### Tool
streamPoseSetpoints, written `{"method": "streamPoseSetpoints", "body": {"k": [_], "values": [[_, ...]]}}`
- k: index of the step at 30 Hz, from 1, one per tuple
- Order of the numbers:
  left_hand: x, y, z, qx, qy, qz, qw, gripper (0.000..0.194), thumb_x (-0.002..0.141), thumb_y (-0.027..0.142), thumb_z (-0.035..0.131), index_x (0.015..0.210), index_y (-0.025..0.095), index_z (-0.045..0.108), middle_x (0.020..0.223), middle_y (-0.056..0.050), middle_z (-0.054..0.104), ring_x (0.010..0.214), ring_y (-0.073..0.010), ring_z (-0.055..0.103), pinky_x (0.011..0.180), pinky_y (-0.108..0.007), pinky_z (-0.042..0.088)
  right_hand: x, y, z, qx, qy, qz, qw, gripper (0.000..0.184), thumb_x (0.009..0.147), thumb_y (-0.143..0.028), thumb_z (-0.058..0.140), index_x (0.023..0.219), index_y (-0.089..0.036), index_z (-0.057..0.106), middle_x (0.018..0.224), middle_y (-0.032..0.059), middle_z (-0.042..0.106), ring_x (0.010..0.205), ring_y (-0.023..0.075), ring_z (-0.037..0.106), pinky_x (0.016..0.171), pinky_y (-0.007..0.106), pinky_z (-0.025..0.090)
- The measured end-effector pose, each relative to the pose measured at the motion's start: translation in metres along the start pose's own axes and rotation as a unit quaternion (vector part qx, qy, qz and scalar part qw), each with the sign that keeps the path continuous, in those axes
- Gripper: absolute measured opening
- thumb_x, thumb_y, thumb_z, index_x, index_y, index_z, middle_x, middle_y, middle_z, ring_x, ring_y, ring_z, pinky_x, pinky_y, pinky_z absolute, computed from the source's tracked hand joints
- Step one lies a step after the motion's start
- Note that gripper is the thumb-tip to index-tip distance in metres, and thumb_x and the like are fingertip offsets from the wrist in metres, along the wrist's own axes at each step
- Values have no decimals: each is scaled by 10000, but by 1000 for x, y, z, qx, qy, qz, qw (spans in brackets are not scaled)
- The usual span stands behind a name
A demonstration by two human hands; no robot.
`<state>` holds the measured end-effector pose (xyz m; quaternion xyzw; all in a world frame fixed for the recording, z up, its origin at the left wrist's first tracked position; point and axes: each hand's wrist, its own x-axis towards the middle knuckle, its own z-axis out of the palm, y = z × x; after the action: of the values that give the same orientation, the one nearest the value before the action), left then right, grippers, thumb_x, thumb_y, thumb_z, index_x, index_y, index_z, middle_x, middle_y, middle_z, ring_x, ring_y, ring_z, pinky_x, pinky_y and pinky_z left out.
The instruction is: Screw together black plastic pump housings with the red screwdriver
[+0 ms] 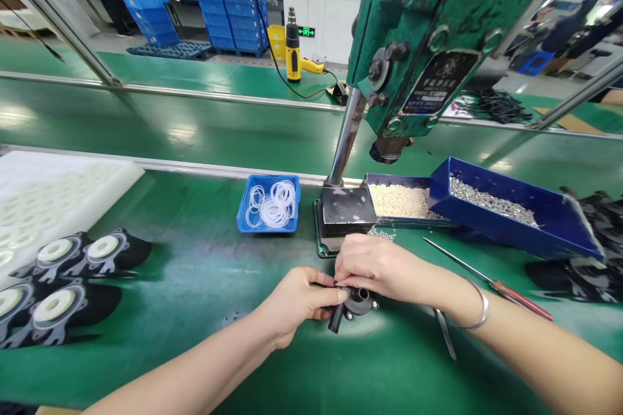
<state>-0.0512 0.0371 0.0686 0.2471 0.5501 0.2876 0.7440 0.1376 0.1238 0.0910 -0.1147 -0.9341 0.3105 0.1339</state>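
Note:
Just in front of the press, a small black plastic housing (359,303) with round pipe stubs is held over the green table. My left hand (307,298) pinches it from the left, thumb and fingers closed on its side. Over its top edge bends my right hand (372,262), its fingertips closed and touching the housing near my left thumb. Whether a small part sits between those right fingertips is hidden. Silvery screw heads show on the housing's rim. The green hand press (413,58) stands behind, its black base block (348,206) close to my right fingers.
A blue tray of white rings (270,204) lies left of the press. Blue bins hold cream-coloured pieces (402,200) and metal pins (491,201). A red-handled screwdriver (520,299) lies at right. Black parts with white rings (58,305) stand at left, beside white foam (58,188).

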Motion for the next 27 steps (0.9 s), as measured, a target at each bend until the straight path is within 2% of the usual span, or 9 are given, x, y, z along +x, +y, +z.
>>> {"method": "streamPoseSetpoints", "body": {"k": [4, 6, 9, 11, 14, 17, 20, 23, 27], "values": [[0, -1, 1, 2, -4, 2, 1000, 502, 538, 387, 915, 880, 98, 688, 883, -112, 756, 742, -168, 656, 723, -322, 496, 0, -4, -15, -36, -91, -28, 995, 271, 1044, -290, 462, 1072, -198, 715, 1161, 55, 693, 1060, 176, 579, 911, 317, 498], [1, -1, 1, 1, -1, 0, 1000, 497, 527, 384, 919, 862, 105, 680, 864, -103, 753, 741, -170, 657, 716, -321, 496, -3, -7, -23, -66, -87, -9, 994, 276, 1047, -294, 457, 1187, -225, 684, 1289, 50, 647, 1176, 183, 567, 996, 330, 489], [1, -3, 0, -11, 20, 0, 1000, 505, 490, 375, 938, 820, 134, 642, 808, -64, 738, 729, -170, 657, 700, -318, 496, -19, -14, -39, -96, 35, 29, 994, 299, 1029, -264, 504, 1308, -217, 600, 1308, 66, 633, 1220, 167, 577, 1051, 311, 484], [2, -3, 0, -12, 16, 0, 1000, 515, 493, 391, 941, 822, 142, 633, 825, -64, 740, 739, -177, 666, 709, -325, 502, -44, -17, -50, -135, 134, 80, 978, 236, 1012, -255, 539, 1231, -223, 619, 1202, 55, 672, 1132, 158, 625, 1002, 292, 514], [1, -2, 0, -7, 8, -3, 1000, 533, 509, 410, 940, 859, 145, 637, 869, -76, 751, 771, -195, 683, 726, -332, 511, -107, -10, -55, -234, 155, 242, 929, 234, 1009, -370, 532, 1169, -230, 631, 1173, 66, 668, 1040, 196, 666, 934, 336, 553], [0, -1, 0, 1, 10, -3, 1000, 513, 542, 421, 928, 871, 152, 642, 855, -57, 750, 762, -178, 670, 713, -308, 507, -188, 3, -36, -327, 115, 354, 869, 512, 971, -590, 489, 1259, -181, 597, 1180, 142, 650, 998, 284, 683, 875, 444, 580], [1, -1, -1, 9, -4, -2, 1000, 473, 579, 429, 912, 854, 149, 649, 850, -52, 745, 774, -169, 659, 719, -292, 506, -254, 11, -2, -371, 128, 383, 836, 514, 992, -565, 435, 1258, -154, 591, 1152, 177, 644, 937, 284, 693, 835, 443, 592], [2, -3, -1, 9, -10, 0, 1000, 448, 603, 412, 905, 851, 150, 640, 862, -57, 741, 791, -176, 659, 724, -296, 512, -285, 13, 27, -394, 141, 382, 824, 391, 1014, -453, 424, 1219, -166, 592, 1195, 170, 632, 1043, 291, 660, 915, 455, 565], [0, -3, 1, 9, -9, 12, 1000, 412, 634, 379, 893, 857, 146, 636, 853, -58, 736, 774, -175, 664, 711, -298, 513, -291, 16, 39, -413, 186, 398, 798, 324, 1005, -376, 454, 1228, -162, 551, 1161, 193, 638, 1018, 329, 662, 893, 497, 545]]}}
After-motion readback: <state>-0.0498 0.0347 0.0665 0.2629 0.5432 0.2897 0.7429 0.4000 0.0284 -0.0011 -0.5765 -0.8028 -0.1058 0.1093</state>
